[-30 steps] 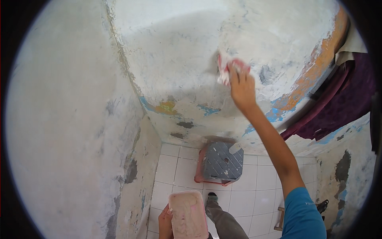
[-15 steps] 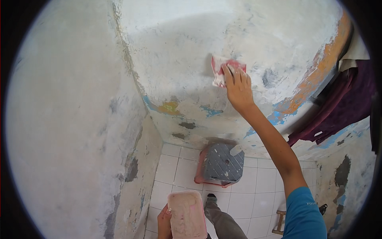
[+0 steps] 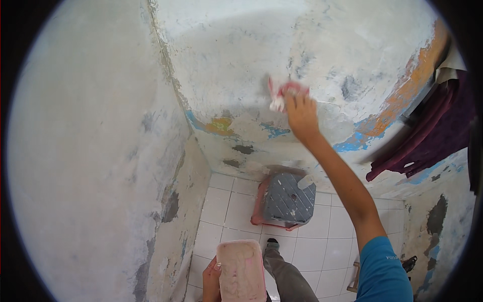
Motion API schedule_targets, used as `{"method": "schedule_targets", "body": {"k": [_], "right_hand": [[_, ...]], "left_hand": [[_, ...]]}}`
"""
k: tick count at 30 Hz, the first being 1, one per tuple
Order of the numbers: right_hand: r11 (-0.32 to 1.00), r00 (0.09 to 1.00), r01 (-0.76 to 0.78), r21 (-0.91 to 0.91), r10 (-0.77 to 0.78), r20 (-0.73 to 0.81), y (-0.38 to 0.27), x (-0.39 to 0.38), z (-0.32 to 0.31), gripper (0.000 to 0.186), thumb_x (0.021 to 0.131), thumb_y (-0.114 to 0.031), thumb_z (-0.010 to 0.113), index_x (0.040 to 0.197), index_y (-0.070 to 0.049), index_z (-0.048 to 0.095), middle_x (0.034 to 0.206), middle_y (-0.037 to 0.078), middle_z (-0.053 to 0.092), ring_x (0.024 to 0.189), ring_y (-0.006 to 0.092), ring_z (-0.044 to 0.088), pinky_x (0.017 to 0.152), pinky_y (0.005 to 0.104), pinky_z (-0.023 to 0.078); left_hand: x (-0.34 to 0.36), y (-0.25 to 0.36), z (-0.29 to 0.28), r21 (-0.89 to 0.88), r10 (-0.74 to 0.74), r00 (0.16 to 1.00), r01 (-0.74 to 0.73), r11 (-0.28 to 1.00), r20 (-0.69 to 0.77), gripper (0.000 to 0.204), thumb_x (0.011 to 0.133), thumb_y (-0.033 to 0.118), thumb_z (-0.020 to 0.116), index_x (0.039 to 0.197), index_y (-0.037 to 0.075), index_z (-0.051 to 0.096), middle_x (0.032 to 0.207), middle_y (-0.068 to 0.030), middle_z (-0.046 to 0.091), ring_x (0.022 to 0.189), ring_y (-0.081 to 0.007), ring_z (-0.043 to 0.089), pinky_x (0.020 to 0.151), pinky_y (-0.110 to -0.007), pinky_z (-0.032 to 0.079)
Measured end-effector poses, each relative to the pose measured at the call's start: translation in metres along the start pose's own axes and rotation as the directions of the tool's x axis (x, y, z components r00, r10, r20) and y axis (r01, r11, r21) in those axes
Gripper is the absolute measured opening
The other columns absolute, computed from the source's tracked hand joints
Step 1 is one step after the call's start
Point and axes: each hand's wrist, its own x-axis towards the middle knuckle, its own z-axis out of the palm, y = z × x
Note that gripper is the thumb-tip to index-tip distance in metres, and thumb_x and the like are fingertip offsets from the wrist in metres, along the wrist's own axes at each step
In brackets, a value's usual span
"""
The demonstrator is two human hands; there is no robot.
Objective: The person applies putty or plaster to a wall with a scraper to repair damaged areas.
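Note:
My right hand point(image 3: 303, 119) grips a red putty scraper point(image 3: 280, 88) against the patched, whitish wall point(image 3: 226, 65) ahead. White paste coats part of the scraper's blade, which looks slightly blurred. Low in the view, the fingers of my left hand point(image 3: 211, 280) hold the left side of a pink rectangular tray point(image 3: 264, 274). Smeared, pale pinkish putty point(image 3: 239, 269) fills the tray. The underside of the tray and some of my left fingers are hidden.
A paint-spattered grey stool point(image 3: 289, 201) with a reddish lower part stands on white floor tiles point(image 3: 241, 207) by the wall. Dark maroon cloth point(image 3: 432, 131) hangs at the right. A rough side wall point(image 3: 85, 151) rises at the left. My shoe point(image 3: 272, 242) is behind the stool's near side.
The scraper has tilted and shows a narrower face, and my right hand has turned slightly with it. The whole view has shifted a little. My left hand still holds the tray.

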Motion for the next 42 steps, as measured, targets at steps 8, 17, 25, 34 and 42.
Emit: {"method": "schedule_targets", "body": {"k": [8, 17, 25, 34, 42], "right_hand": [[0.989, 0.986, 0.055, -0.136, -0.075, -0.146, 0.022, -0.018, 0.027, 0.050, 0.088, -0.013, 0.058, 0.137, -0.004, 0.054, 0.127, 0.013, 0.060, 0.107, 0.0305, 0.057, 0.089, 0.0441, 0.046], [0.989, 0.985, -0.148, -0.023, 0.145, -0.089, 0.063, -0.015, -0.026, 0.053, 0.090, -0.011, 0.056, 0.142, -0.005, 0.051, 0.133, 0.013, 0.057, 0.114, 0.0312, 0.055, 0.094, 0.0465, 0.043], [0.999, 0.996, -0.039, -0.018, 0.041, 0.074, 0.059, -0.108, 0.025, 0.055, 0.089, -0.008, 0.055, 0.144, -0.006, 0.051, 0.129, 0.017, 0.058, 0.116, 0.0341, 0.055, 0.098, 0.0446, 0.043], [-0.309, 0.502, -0.714, 0.628, 0.399, 0.767, 0.062, -0.095, -0.151, 0.023, 0.102, -0.018, 0.060, 0.120, -0.003, 0.061, 0.087, -0.003, 0.057, 0.078, 0.0108, 0.057, 0.072, 0.0307, 0.049], [-0.789, 0.321, -0.590, 0.174, -0.031, 0.947, 0.027, -0.078, -0.291, 0.030, 0.104, -0.020, 0.059, 0.128, -0.003, 0.056, 0.106, 0.002, 0.067, 0.093, 0.0105, 0.065, 0.080, 0.0299, 0.055]], "left_hand": [[0.007, 0.000, 0.014, -0.003, -0.012, 0.997, 0.012, 1.000, 0.078, 0.049, 0.104, 0.030, 0.049, 0.139, -0.004, 0.055, 0.122, -0.0112, 0.066, 0.107, -0.0170, 0.063, 0.092, -0.031, 0.052], [0.012, 0.008, 0.012, 0.027, -0.040, 0.994, 0.037, 0.999, 0.099, 0.048, 0.104, 0.029, 0.050, 0.138, -0.004, 0.055, 0.121, -0.0108, 0.067, 0.105, -0.0164, 0.064, 0.090, -0.031, 0.052], [0.026, 0.022, 0.032, 0.028, -0.039, 0.991, 0.036, 0.999, 0.128, 0.047, 0.104, 0.028, 0.051, 0.137, -0.004, 0.056, 0.119, -0.0104, 0.067, 0.104, -0.0159, 0.064, 0.089, -0.030, 0.053], [-0.032, 0.099, 0.101, -0.054, -0.006, 0.999, 0.009, 0.998, 0.052, 0.045, 0.105, 0.033, 0.049, 0.132, -0.002, 0.059, 0.114, -0.0090, 0.068, 0.101, -0.0148, 0.064, 0.086, -0.031, 0.054], [-0.039, 0.207, 0.191, 0.006, 0.312, 0.944, -0.314, 0.949, 0.104, 0.052, 0.104, 0.039, 0.052, 0.136, -0.001, 0.055, 0.124, -0.0100, 0.065, 0.107, -0.0170, 0.064, 0.091, -0.032, 0.053]]}}
